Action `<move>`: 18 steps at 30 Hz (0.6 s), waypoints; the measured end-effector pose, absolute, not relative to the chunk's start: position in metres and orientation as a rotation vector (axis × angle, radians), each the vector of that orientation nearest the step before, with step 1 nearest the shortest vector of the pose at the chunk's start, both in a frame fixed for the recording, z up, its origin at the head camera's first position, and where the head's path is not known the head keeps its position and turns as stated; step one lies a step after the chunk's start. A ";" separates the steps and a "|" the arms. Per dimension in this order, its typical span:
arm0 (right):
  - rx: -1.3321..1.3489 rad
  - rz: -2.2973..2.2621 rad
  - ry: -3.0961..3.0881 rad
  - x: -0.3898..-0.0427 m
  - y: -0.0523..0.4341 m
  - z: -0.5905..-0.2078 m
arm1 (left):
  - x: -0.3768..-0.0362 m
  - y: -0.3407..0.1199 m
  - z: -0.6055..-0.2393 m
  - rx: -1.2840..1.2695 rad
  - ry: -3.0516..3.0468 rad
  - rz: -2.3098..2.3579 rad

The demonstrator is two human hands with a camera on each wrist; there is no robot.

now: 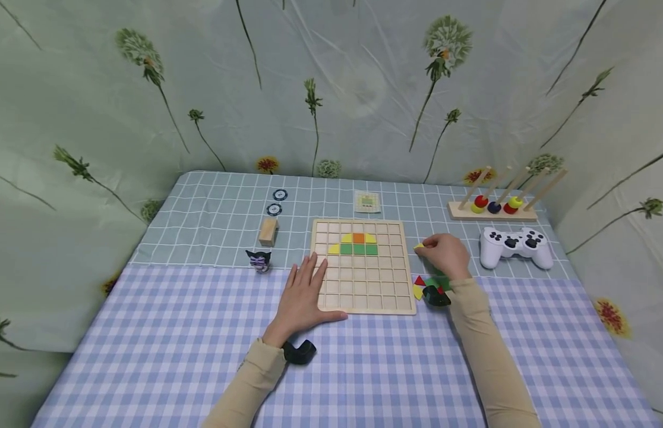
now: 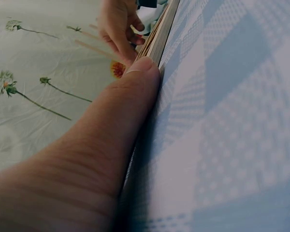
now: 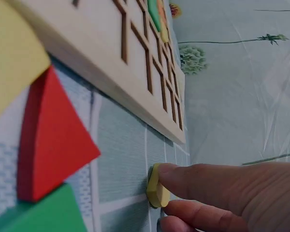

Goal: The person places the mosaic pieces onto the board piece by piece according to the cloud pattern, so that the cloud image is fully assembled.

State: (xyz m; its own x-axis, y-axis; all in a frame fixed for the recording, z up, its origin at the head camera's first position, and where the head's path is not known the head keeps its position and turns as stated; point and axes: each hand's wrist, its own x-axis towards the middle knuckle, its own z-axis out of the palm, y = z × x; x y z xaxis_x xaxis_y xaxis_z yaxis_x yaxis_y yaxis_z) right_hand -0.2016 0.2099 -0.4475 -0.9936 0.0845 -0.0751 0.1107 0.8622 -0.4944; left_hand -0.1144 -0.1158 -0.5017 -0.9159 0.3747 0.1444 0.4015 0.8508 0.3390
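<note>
A wooden grid board [image 1: 363, 291] lies mid-table, with green tiles [image 1: 359, 249], an orange tile [image 1: 358, 238] and yellow pieces in its upper cells. My left hand [image 1: 302, 300] rests spread at the board's lower left corner, thumb along the near edge. Right of the board, my right hand [image 1: 446, 254] pinches a small yellow piece [image 3: 157, 186] between thumb and fingers, close to the tabletop. Below that hand lie loose pieces: a red triangle [image 3: 55, 140], a yellow one [image 1: 418, 291] and green ones [image 3: 48, 215], partly hidden by the wrist camera.
Behind the board lies a pattern card [image 1: 367, 201]. Left are a wooden block [image 1: 268, 232], a small figurine [image 1: 259, 261] and two round chips [image 1: 274, 209]. At right stand a peg rack [image 1: 492, 213] with coloured beads and a white game controller [image 1: 515, 247].
</note>
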 end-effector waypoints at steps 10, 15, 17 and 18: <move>0.107 -0.813 2.995 -0.205 0.204 -0.451 | -0.116 -0.116 -0.503 -0.609 -2.958 -0.559; 0.085 -0.866 3.015 -0.203 0.202 -0.451 | -0.116 -0.116 -0.505 -0.609 -2.952 -0.552; 0.039 -0.934 3.010 -0.202 0.199 -0.450 | -0.115 -0.116 -0.505 -0.606 -2.951 -0.551; 0.014 -0.972 3.002 -0.202 0.198 -0.450 | -0.115 -0.116 -0.505 -0.606 -2.951 -0.553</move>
